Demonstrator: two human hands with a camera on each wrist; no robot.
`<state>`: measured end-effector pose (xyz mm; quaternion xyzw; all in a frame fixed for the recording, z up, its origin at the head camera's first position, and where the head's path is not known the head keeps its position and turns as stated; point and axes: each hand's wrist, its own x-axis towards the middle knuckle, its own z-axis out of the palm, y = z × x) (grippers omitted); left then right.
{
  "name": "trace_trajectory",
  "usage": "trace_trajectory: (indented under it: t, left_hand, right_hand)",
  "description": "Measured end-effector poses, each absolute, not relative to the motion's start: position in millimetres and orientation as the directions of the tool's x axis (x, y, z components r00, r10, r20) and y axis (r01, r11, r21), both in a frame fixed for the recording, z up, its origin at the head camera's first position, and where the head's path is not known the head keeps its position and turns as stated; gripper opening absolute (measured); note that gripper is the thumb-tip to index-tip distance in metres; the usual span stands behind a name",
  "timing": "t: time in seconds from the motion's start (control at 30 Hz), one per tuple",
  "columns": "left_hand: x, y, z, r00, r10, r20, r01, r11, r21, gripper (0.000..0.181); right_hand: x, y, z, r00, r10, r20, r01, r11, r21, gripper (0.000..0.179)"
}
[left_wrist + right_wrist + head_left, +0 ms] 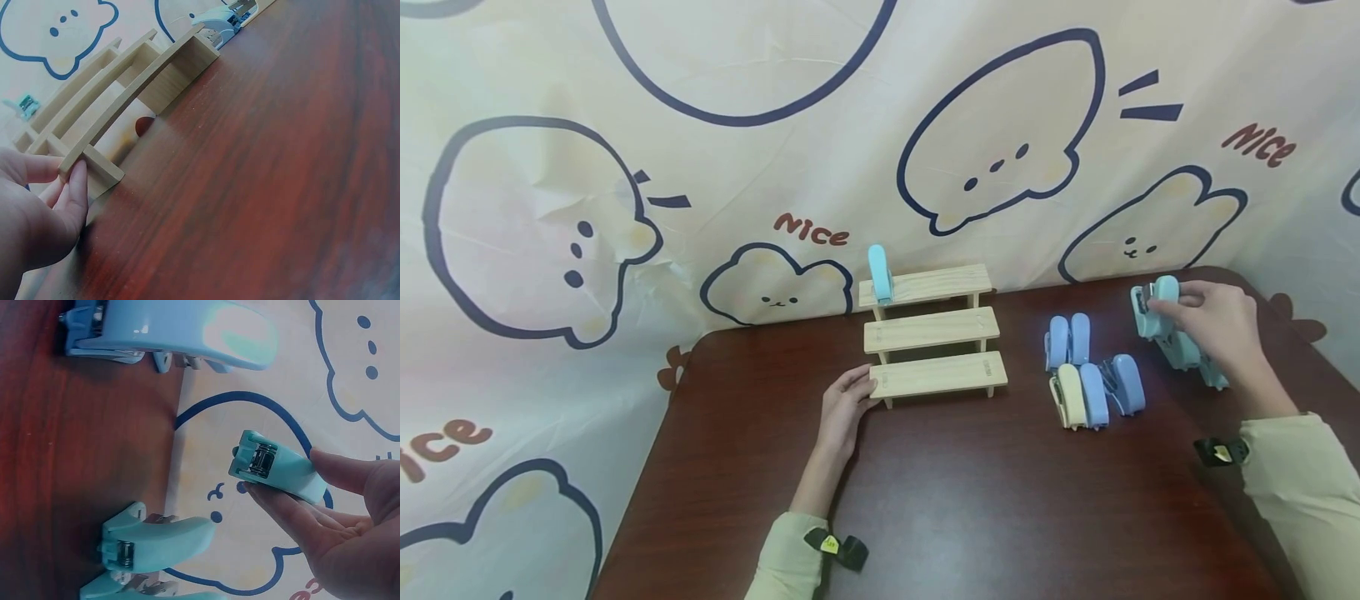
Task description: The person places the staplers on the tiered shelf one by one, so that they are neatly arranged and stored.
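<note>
My left hand (pixel 842 408) pinches the left end of the lowest step of a three-tier wooden stand (pixel 936 375); the left wrist view shows thumb and fingers on the board's corner. My right hand (pixel 1221 321) holds a teal plastic spring clip (pixel 281 469) between thumb and fingers, its metal coil visible, raised off the table in the right wrist view. Below and beside that hand, more teal clips (pixel 1183 350) stand on the table, partly hidden by it. One light-blue clip (pixel 880 275) stands upright at the left end of the top step.
Between the stand and my right hand, several blue clips (pixel 1093 396) and one pale yellow clip (pixel 1071 396) stand grouped on the dark wooden table (pixel 970 500). A printed cloth (pixel 775 167) hangs behind the table, close to the stand's back.
</note>
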<state>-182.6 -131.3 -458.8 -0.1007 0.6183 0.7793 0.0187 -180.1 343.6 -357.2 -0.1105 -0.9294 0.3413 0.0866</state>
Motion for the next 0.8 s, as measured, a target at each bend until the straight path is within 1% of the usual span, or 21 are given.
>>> trace_trajectory:
  t: [0.3,0.53,0.63,0.8]
  left_hand:
    - [-182,-131,-459,-0.978,-0.092,-0.185,-0.160,-0.228,0.961,0.038]
    - [-182,-132,-460,-0.980,-0.085,-0.178,-0.154,-0.232,0.960,0.039]
    - [-182,-132,-460,-0.980,-0.085,-0.177,-0.153,-0.233,0.960,0.039]
    - [-182,-132,-460,-0.980,-0.089,-0.177,-0.152,-0.238,0.959,0.039]
  right_hand:
    - [-184,341,-346,-0.956,0.287,0.063,0.173,0.722,-0.670,0.072]
    - [-186,336,-339,-0.953,0.296,0.069,0.172,0.713,-0.679,0.078]
    - [-187,334,-336,-0.953,0.293,0.074,0.164,0.706,-0.689,0.079]
    - [-189,331,-333,-0.952,0.289,0.102,0.140,0.708,-0.692,0.073]
